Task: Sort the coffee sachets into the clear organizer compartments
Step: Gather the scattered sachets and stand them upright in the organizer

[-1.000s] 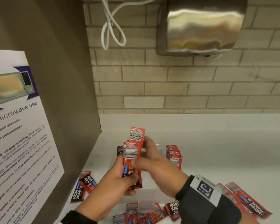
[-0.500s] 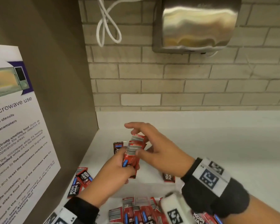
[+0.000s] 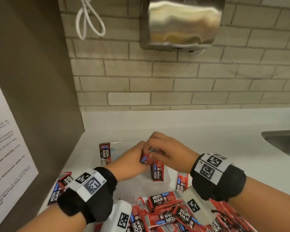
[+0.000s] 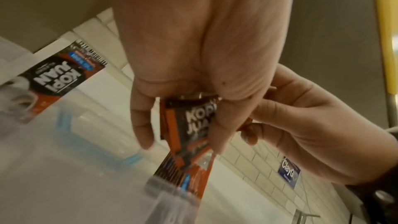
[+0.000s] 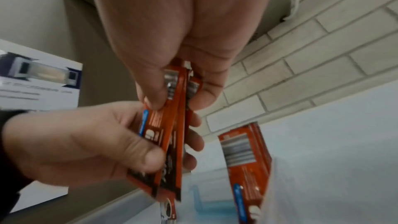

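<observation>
Both hands hold one small bundle of red coffee sachets over the clear organizer. My left hand grips the bundle lower down, thumb on its face. My right hand pinches the bundle's top end between thumb and fingers. A stack of sachets stands upright in one organizer compartment. A single sachet stands against the organizer's far left wall. Another sachet shows through the clear wall just below the hands. A loose heap of sachets lies on the counter near me.
The white counter ends at a brick wall with a steel dispenser. A brown side panel with a microwave notice closes the left. A steel sink lies at the right. More sachets lie by the panel.
Both hands have lowered the bundle from chest height down toward the organizer. The camera has tilted, bringing the wrists, the sachet heap and the sink into view.
</observation>
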`<action>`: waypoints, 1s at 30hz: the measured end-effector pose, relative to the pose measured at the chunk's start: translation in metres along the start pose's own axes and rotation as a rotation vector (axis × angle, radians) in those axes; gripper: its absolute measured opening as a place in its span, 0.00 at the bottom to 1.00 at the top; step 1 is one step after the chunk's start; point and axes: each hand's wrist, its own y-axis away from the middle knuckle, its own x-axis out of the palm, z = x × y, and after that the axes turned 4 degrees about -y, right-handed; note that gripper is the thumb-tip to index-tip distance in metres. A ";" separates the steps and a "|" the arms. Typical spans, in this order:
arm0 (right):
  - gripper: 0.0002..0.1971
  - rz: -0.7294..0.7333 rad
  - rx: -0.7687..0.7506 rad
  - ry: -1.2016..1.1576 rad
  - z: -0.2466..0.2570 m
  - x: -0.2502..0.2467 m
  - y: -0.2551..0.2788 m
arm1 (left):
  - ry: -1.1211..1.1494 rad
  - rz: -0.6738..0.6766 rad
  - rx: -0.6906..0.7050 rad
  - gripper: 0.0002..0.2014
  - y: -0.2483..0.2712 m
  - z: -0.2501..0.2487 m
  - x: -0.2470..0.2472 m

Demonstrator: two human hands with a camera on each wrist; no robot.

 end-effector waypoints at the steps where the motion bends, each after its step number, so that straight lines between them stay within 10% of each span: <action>1: 0.11 0.027 0.037 -0.002 -0.005 0.000 0.003 | -0.001 0.034 -0.013 0.21 -0.001 0.004 0.003; 6: 0.11 0.225 0.152 0.095 -0.021 0.005 0.011 | 0.009 0.120 -0.225 0.34 -0.004 0.019 0.012; 11: 0.14 0.306 0.133 0.290 -0.024 0.017 0.006 | -0.062 0.253 -0.276 0.12 -0.018 0.012 0.022; 21: 0.26 0.095 0.030 0.471 -0.035 0.026 0.014 | -0.069 0.316 -0.192 0.11 -0.036 0.015 0.039; 30: 0.56 -0.022 0.818 -0.489 -0.042 0.036 0.035 | -0.113 0.368 -0.269 0.26 -0.045 0.018 0.048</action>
